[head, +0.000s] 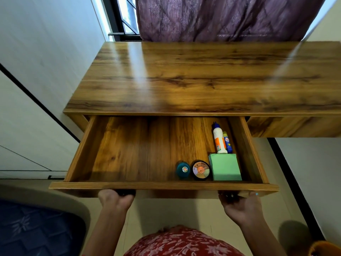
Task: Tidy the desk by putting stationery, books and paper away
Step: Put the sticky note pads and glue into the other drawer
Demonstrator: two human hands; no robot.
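Left hand (115, 199): curling its fingers around a dark handle (125, 192) under the open wooden drawer (164, 185).
Right hand (241, 205): gripping another dark handle (228, 196).
Drawer contents: green paper block (225, 167), white glue bottle (219, 140).

The drawer (129, 185) stands pulled out from under the desk top (184, 76), toward the person. Its contents sit in its right part: a paper block (225, 168) near the front right, two round tins just left of it, the larger tin (201, 170) beside the block and the smaller tin (183, 169) further left. Behind the block lie a glue bottle (219, 140) and, touching its right side, a glue stick (228, 143). The left hand (115, 199) and the right hand (241, 204) are under the drawer's front edge, well apart.
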